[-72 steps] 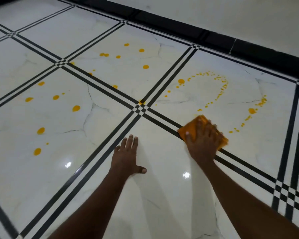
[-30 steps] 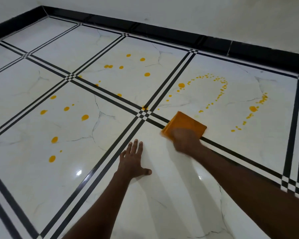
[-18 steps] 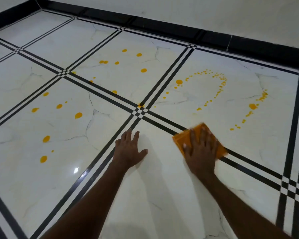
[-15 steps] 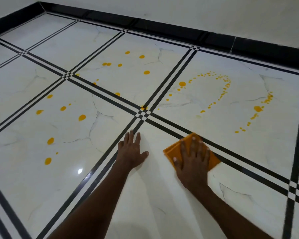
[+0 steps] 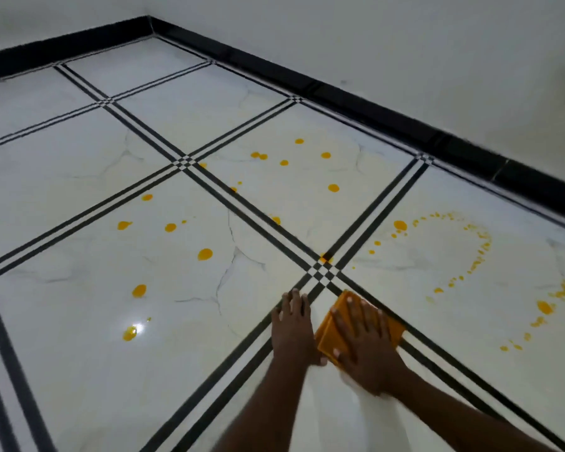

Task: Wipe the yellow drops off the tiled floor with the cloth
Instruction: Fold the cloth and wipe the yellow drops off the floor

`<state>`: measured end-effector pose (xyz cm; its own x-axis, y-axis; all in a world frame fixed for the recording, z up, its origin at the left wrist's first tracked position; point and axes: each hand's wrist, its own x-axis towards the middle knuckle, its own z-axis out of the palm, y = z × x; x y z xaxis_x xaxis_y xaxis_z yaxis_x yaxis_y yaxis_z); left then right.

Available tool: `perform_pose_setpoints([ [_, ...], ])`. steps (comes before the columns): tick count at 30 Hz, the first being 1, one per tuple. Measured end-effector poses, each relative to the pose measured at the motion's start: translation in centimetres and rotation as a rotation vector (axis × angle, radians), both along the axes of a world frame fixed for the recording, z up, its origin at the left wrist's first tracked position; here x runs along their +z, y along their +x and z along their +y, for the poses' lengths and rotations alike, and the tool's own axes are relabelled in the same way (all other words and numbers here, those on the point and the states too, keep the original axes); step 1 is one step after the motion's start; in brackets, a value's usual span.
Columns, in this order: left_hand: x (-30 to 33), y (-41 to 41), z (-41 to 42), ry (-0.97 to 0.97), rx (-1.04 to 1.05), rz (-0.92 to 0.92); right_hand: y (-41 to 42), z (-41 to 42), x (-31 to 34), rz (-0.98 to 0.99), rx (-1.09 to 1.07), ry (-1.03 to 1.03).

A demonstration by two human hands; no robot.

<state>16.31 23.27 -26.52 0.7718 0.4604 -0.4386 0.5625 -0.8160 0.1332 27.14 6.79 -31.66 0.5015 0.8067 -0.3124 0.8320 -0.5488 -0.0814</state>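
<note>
Both forearms come in from the bottom edge. My left hand [image 5: 292, 331] is flat on the tiled floor [image 5: 79, 370], fingers straight and together, holding nothing, fingertips right at the black double stripe. My right hand [image 5: 366, 340] is just beside it, thumb side nearly touching the left hand, pressed palm-down on the cloth [image 5: 328, 337] with fingers spread and straight. No curl round the fabric; it's a flat press, not a pinch.

The cloth is orange, folded flat, lying on the floor under the right hand. Its far corner sits just short of the checkered crossing [image 5: 322, 272] where the two stripe bands meet. Edges show to the left of and beyond the fingers, plus a strip at the right.

Yellow drops [image 5: 205, 254] still on the floor, none under the cloth that I can see:
- left tile: a handful of larger blobs, one next to a light glare
- one small spot on the crossing itself
- right tile: an arc of small dots, plus a second trail of dots further right
- far tile beyond the crossing: several round spots

Black skirting [image 5: 340, 93] runs along the white wall [image 5: 405, 44] at the back, meeting a second wall in the far left corner.
</note>
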Motion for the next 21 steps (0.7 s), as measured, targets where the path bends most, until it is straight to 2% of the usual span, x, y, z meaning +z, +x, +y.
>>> perform_pose_setpoints([
  [2,0.4,1.1,-0.6,0.002,0.024,0.063,1.8,1.1,1.1,0.029,0.064,-0.065],
  [5,0.3,1.6,-0.5,-0.007,0.078,0.066,2.9,3.7,3.8,0.124,0.101,-0.32],
  [8,0.8,1.3,-0.4,-0.013,0.042,0.071,2.7,5.0,5.7,0.203,0.072,-0.395],
  [12,0.6,1.0,0.1,-0.022,-0.002,0.042,2.5,3.0,5.3,0.225,0.093,-0.267],
  [16,-0.5,0.9,0.6,0.028,-0.036,0.023,8.2,4.0,1.5,0.063,0.042,0.012],
  [19,-1.2,1.0,0.6,0.06,-0.044,0.023,13.8,6.7,1.0,0.031,-0.023,0.052],
  [21,-0.9,1.0,0.6,0.062,-0.038,0.028,13.7,7.8,0.4,-0.017,0.01,0.119],
])
